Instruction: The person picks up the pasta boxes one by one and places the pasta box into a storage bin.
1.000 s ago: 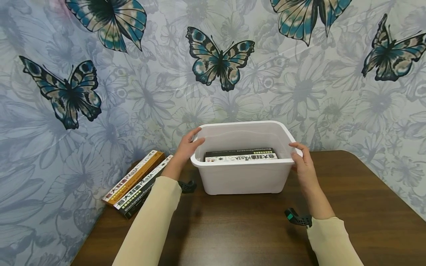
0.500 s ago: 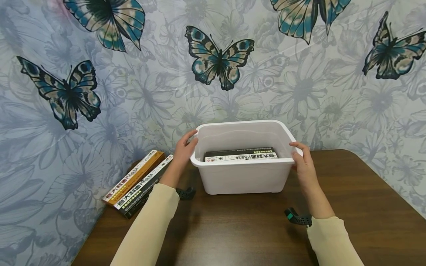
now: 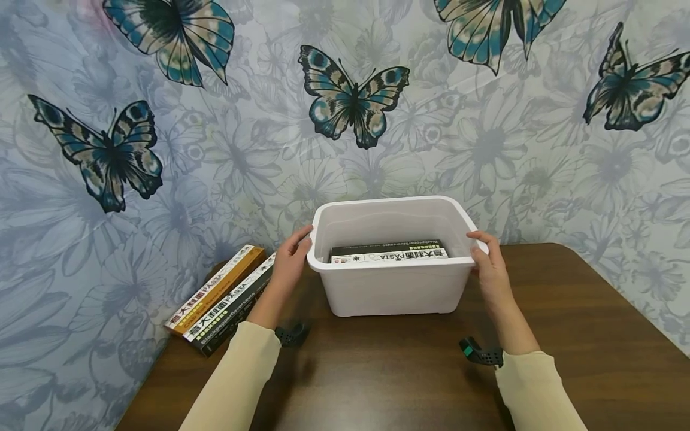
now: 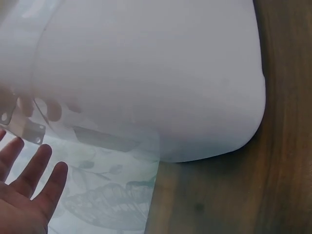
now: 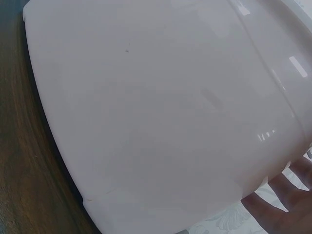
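Observation:
A white plastic storage bin stands on the table, with a black and white pasta box lying inside it. At the bin's right rim my right hand holds on, thumb and fingers about the edge; in the right wrist view its fingers meet the wall beneath the rim. My left hand is beside the left rim with nothing in its grasp. The left wrist view shows that hand's fingers spread and relaxed, next to the bin's side wall.
An orange pasta box and a black pasta box lie side by side at the table's left edge. The brown wooden table reaches back to a butterfly-patterned wall cloth. Each wrist wears a dark band.
My left hand has come off the bin's left rim and moved left and down toward me. The right hand stays at the right rim, and the bin has hardly moved.

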### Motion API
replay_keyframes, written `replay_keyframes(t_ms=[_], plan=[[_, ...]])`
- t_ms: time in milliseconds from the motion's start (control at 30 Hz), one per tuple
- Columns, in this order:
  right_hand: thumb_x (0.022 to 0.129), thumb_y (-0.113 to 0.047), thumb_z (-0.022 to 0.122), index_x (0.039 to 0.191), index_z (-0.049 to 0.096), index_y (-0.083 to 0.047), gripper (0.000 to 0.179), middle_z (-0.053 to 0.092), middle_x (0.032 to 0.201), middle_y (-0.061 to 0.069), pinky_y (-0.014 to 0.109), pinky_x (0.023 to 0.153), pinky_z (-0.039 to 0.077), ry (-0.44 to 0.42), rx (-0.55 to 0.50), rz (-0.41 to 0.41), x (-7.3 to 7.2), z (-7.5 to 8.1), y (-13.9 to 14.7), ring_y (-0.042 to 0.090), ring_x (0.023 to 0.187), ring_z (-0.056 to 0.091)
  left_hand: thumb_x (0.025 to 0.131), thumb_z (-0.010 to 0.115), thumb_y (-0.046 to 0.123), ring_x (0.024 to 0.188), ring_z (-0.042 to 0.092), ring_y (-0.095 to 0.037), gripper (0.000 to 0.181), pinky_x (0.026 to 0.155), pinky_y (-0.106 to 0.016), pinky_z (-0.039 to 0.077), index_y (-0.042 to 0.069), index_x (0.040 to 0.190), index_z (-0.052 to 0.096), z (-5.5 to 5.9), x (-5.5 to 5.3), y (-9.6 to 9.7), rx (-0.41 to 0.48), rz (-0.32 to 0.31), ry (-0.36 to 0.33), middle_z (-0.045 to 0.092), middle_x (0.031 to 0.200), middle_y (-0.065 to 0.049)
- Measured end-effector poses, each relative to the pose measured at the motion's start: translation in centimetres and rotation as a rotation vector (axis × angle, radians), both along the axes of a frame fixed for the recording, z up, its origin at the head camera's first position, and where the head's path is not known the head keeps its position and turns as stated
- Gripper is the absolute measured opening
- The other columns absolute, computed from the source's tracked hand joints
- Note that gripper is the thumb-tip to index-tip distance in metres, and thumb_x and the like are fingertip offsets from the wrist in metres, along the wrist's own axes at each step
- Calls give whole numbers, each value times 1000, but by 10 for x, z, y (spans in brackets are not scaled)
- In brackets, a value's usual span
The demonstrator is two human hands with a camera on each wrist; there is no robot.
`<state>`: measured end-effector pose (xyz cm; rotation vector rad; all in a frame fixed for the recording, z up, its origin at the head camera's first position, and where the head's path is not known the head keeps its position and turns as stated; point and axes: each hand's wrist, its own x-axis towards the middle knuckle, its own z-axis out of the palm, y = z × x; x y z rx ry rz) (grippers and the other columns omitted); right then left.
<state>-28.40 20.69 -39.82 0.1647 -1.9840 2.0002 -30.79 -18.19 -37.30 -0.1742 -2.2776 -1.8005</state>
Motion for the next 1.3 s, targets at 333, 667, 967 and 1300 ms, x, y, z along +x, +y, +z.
replay_keyframes(t_ms=[333, 667, 967, 1300], plan=[[105, -21, 37, 136, 45, -18, 33, 40, 133, -11, 24, 83, 43, 21, -18, 9, 1, -1, -1, 15, 113, 47, 104, 53, 25, 129, 56, -24, 40, 108, -44, 45, 15, 143, 55, -9, 24, -7, 31, 10, 16, 54, 148, -5], [105, -21, 37, 138, 44, -17, 34, 39, 136, -10, 24, 85, 42, 23, -17, 17, 1, -1, 1, 15, 116, 46, 99, 62, 16, 133, 55, -28, 45, 103, -34, 46, 15, 143, 54, -31, 43, -26, -6, 66, 13, 53, 149, -5], [105, -20, 37, 136, 45, -17, 33, 40, 133, -12, 23, 84, 43, 38, -35, 29, 1, -2, 0, 15, 115, 46, 99, 63, 27, 138, 48, -29, 50, 108, -49, 44, 23, 146, 49, -47, 67, -55, -124, 125, -69, 51, 149, -9], [106, -22, 37, 139, 43, -16, 34, 39, 135, -10, 25, 86, 42, 30, -15, 26, 3, -1, 0, 14, 115, 46, 98, 64, 35, 146, 36, -34, 58, 118, -55, 28, 20, 149, 44, -50, 84, -89, -196, 205, -129, 41, 156, -12]])
